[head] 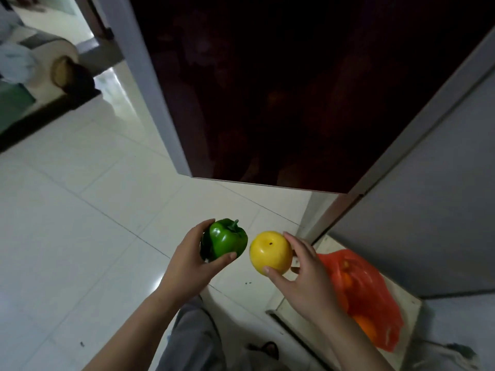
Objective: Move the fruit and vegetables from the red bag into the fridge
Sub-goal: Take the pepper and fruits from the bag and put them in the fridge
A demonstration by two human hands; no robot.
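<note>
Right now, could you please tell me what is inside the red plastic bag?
Orange rounded pieces show through the thin red plastic bag; anything beneath them is covered.

One wide-angle camera, worn on the person's head, looks forward and steeply down from close range: the dark-fronted fridge (pixel 267 89) fills the upper frame, the tiled floor (pixel 80 210) spreads below, and the red bag (pixel 369 295) sits at lower right.

At lower right, a white bench (pixel 407 311) carries the red bag (pixel 369 290). Pale tiled floor (pixel 80 236) fills the left.
</note>
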